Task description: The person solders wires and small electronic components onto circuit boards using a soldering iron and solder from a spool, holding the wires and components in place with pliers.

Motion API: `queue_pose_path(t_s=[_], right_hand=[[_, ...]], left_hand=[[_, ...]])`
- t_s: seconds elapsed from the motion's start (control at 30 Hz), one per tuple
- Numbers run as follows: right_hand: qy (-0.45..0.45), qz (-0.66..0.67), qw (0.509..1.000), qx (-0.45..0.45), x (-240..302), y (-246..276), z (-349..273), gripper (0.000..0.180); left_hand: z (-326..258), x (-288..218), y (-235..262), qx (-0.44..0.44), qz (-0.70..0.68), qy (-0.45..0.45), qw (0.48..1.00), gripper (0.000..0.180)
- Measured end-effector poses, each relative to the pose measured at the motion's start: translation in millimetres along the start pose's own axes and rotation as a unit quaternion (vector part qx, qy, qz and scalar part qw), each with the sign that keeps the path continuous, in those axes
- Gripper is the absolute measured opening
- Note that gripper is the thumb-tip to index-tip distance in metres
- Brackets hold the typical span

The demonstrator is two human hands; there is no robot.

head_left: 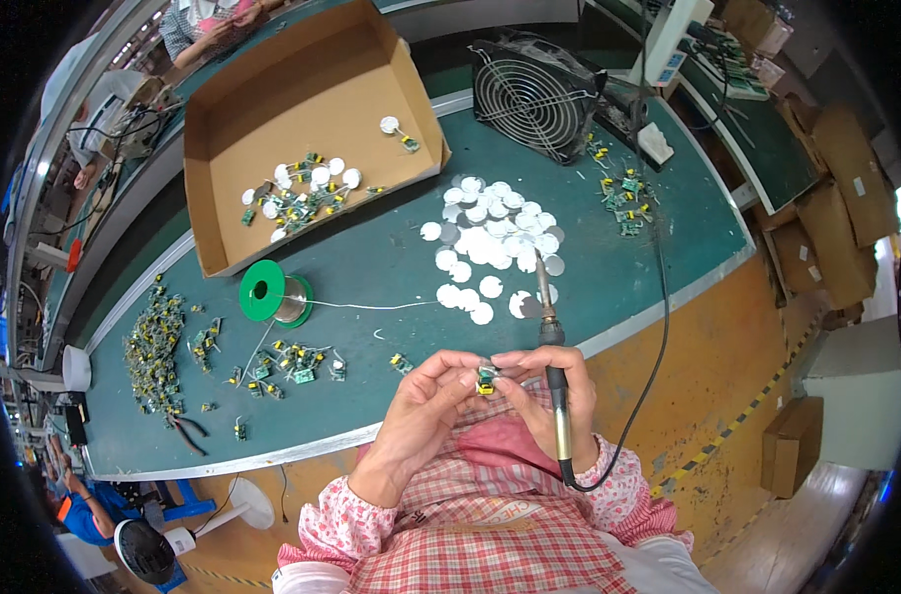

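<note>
My left hand (423,406) and my right hand (554,396) meet in front of my chest and together pinch a small green and yellow circuit part (486,379). My right hand also grips a soldering iron (555,381) by its dark handle; its tip points away, toward the bench. Its black cable loops off to the right. A pile of white round discs (495,238) lies on the green bench (371,267) just beyond the iron's tip. To the left, a green spool of solder wire (272,294) trails a thin strand toward the discs.
An open cardboard box (307,129) holds discs and small parts at the back. A black fan (531,94) stands at the back right. Heaps of small circuit parts (156,351) and pliers (185,428) lie at left. Other people work at the far edges.
</note>
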State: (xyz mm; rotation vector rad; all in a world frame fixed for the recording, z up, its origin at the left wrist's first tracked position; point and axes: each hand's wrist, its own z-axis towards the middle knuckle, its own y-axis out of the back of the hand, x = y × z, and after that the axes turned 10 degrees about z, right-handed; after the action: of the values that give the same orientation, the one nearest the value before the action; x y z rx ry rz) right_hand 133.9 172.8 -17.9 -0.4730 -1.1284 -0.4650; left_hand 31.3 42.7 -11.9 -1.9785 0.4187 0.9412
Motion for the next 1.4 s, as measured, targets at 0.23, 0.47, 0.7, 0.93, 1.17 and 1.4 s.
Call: queue_pose_path(t_s=[0.23, 0.47, 0.7, 0.93, 1.17, 1.4], right_hand=[[0.013, -0.11, 0.994, -0.007, 8, 15, -3, 0.027], [0.067, -0.181, 0.981, -0.035, 18, 9, -5, 0.028], [0.011, -0.071, 0.995, -0.076, 19, 12, -7, 0.028], [0.103, -0.18, 0.97, 0.13, 29, 36, 5, 0.028], [-0.057, -0.076, 0.994, -0.061, 25, 24, 2, 0.03], [-0.031, -0.073, 0.995, -0.06, 15, 7, -12, 0.027]], left_hand=[[10, 5, -13, 0.022, 0.011, 0.017, 1.0, 0.018], [7, 9, -22, -0.042, 0.144, -0.049, 0.987, 0.021], [4, 10, -34, -0.053, 0.099, -0.151, 0.982, 0.025], [6, 9, -12, 0.02, 0.017, 0.02, 0.999, 0.018], [2, 14, -22, -0.02, 0.112, -0.127, 0.985, 0.019], [-3, 17, -33, -0.122, 0.351, -0.183, 0.91, 0.019]])
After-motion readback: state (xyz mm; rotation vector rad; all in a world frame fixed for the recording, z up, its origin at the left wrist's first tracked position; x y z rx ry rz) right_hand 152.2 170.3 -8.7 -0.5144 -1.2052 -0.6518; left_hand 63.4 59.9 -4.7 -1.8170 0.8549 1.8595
